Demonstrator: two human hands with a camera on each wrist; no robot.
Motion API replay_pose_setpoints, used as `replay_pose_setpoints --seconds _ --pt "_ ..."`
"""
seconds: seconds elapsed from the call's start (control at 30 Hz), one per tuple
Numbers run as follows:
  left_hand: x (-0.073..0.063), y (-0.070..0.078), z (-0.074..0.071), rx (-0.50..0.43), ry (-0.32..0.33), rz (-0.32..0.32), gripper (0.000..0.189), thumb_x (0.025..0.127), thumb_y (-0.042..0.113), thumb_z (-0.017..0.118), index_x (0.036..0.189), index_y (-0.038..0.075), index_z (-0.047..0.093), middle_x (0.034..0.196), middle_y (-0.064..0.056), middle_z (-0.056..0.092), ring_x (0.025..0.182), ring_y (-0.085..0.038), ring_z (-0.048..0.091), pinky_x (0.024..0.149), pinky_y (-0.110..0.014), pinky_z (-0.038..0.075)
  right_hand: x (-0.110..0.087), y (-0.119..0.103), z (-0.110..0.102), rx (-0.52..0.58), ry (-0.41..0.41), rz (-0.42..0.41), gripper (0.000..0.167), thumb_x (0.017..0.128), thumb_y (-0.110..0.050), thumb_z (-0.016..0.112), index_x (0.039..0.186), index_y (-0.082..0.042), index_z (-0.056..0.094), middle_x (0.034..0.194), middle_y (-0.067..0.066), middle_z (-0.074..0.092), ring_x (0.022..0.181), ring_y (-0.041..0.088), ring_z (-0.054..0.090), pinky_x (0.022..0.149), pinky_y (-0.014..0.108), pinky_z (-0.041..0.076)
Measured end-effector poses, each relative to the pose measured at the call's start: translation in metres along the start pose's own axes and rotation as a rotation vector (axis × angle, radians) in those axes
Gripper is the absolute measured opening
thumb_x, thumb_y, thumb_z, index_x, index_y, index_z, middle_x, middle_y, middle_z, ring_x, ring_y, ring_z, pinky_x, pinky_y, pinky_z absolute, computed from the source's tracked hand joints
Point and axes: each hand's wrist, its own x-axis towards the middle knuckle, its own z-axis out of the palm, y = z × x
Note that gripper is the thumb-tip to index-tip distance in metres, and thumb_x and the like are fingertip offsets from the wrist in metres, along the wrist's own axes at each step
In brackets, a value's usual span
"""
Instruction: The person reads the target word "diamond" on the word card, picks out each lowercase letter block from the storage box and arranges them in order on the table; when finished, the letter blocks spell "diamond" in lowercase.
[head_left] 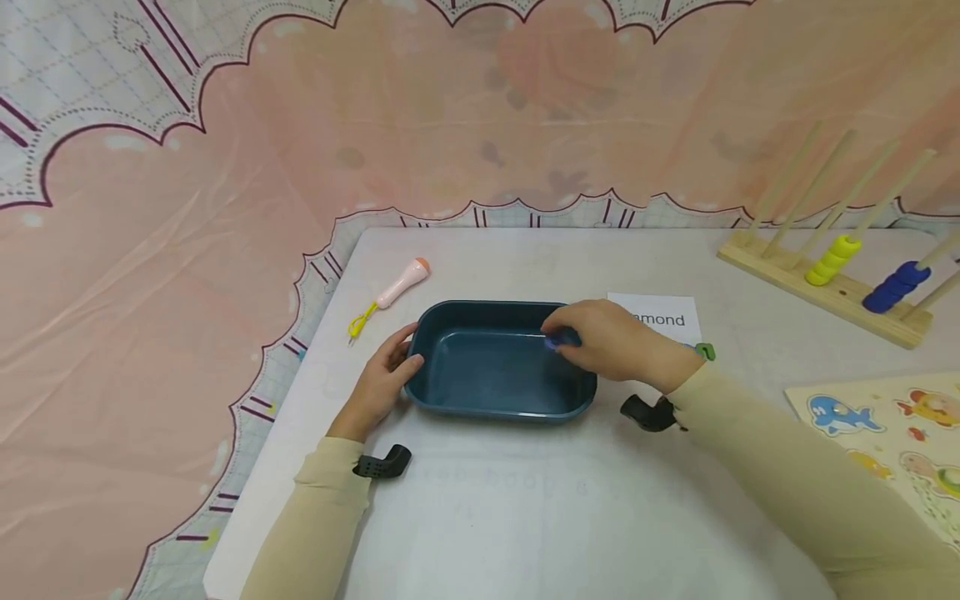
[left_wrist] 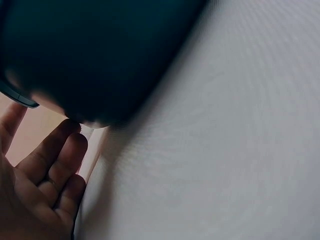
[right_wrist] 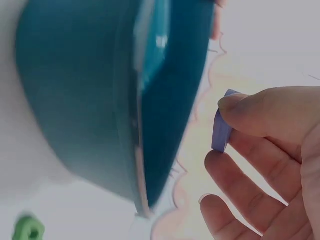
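Note:
A dark teal rectangular dish (head_left: 480,371) sits on the white table. My left hand (head_left: 377,387) grips its left end, thumb at the rim and fingers against the outer wall, as the left wrist view also shows from below. Above the dish's right end, inside the rim, hovers my right hand (head_left: 611,337). Between thumb and fingertips it pinches a small flat purple piece (right_wrist: 221,131); fingers partly cover the piece in the head view. Beside the right wrist lies a small green piece (head_left: 705,352), next to a white card (head_left: 660,310) whose visible print reads "amond".
Behind the dish's left end lies a pink-handled tool (head_left: 403,282) with a yellow looped tip. A wooden peg stand (head_left: 825,287) with yellow and blue beads occupies the back right. A picture board (head_left: 885,442) with animal shapes lies at the right edge.

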Motion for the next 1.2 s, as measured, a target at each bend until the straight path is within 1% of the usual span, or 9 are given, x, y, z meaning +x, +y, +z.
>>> replay_pose_setpoints --seconds 0.07,0.17,0.4,0.5,0.73,0.8,1.0,1.2 --pt "0.000 -0.001 0.000 0.002 0.002 -0.002 0.058 0.103 0.022 0.056 0.156 0.015 0.035 0.145 -0.025 0.047 0.133 -0.038 0.045 0.111 -0.054 0.033 -0.007 0.003 -0.007 -0.017 0.008 0.011 0.029 0.089 -0.004 0.073 0.117 -0.001 0.070 0.113 0.011 0.070 0.107 0.029 0.065 0.095 0.048 0.049" --pt "-0.001 0.001 0.000 0.006 0.002 -0.004 0.058 0.103 0.022 0.056 0.156 0.015 0.034 0.146 -0.025 0.046 0.134 -0.038 0.044 0.111 -0.054 0.033 -0.018 0.009 -0.017 -0.032 0.008 0.056 0.029 0.089 -0.005 0.072 0.118 -0.001 0.069 0.116 0.012 0.070 0.110 0.031 0.063 0.096 0.049 0.048" --pt "-0.002 0.001 0.000 0.014 0.004 -0.002 0.058 0.103 0.022 0.055 0.157 0.015 0.034 0.147 -0.025 0.045 0.135 -0.038 0.044 0.111 -0.054 0.032 -0.040 0.029 -0.029 -0.047 0.010 0.135 0.028 0.088 -0.004 0.074 0.115 -0.001 0.070 0.108 0.010 0.071 0.102 0.031 0.064 0.092 0.052 0.050" --pt "-0.002 0.001 0.001 0.017 0.007 -0.004 0.058 0.103 0.022 0.056 0.157 0.015 0.034 0.146 -0.025 0.046 0.133 -0.038 0.044 0.111 -0.054 0.033 -0.050 0.039 -0.033 -0.058 0.005 0.173 0.030 0.087 -0.004 0.075 0.116 0.000 0.070 0.110 0.013 0.071 0.104 0.033 0.064 0.093 0.054 0.049" --pt "0.000 0.003 0.002 0.004 0.009 0.012 0.057 0.103 0.018 0.056 0.156 0.014 0.035 0.144 -0.026 0.048 0.131 -0.039 0.047 0.109 -0.054 0.035 -0.072 0.067 -0.038 -0.036 -0.010 0.307 0.031 0.089 -0.006 0.072 0.120 0.000 0.068 0.115 0.018 0.069 0.106 0.034 0.062 0.094 0.057 0.046" --pt "0.000 0.003 0.002 0.006 0.006 0.010 0.057 0.103 0.018 0.055 0.156 0.014 0.035 0.145 -0.025 0.047 0.131 -0.038 0.046 0.109 -0.054 0.035 -0.078 0.076 -0.039 -0.033 -0.017 0.335 0.031 0.090 -0.007 0.071 0.120 0.001 0.067 0.116 0.020 0.068 0.108 0.037 0.061 0.095 0.058 0.045" --pt "0.000 0.004 0.001 0.011 0.005 -0.001 0.057 0.103 0.020 0.055 0.156 0.015 0.035 0.145 -0.025 0.047 0.130 -0.039 0.047 0.109 -0.054 0.035 -0.092 0.103 -0.039 -0.048 -0.052 0.400 0.034 0.091 -0.009 0.070 0.122 0.004 0.065 0.122 0.028 0.063 0.115 0.046 0.055 0.094 0.063 0.041" --pt "0.000 0.004 0.000 0.012 0.005 -0.004 0.057 0.103 0.020 0.055 0.156 0.014 0.034 0.144 -0.025 0.048 0.131 -0.038 0.046 0.110 -0.054 0.035 -0.104 0.122 -0.039 -0.058 -0.078 0.430 0.034 0.091 -0.007 0.068 0.121 0.006 0.063 0.119 0.030 0.063 0.111 0.048 0.057 0.094 0.065 0.041"
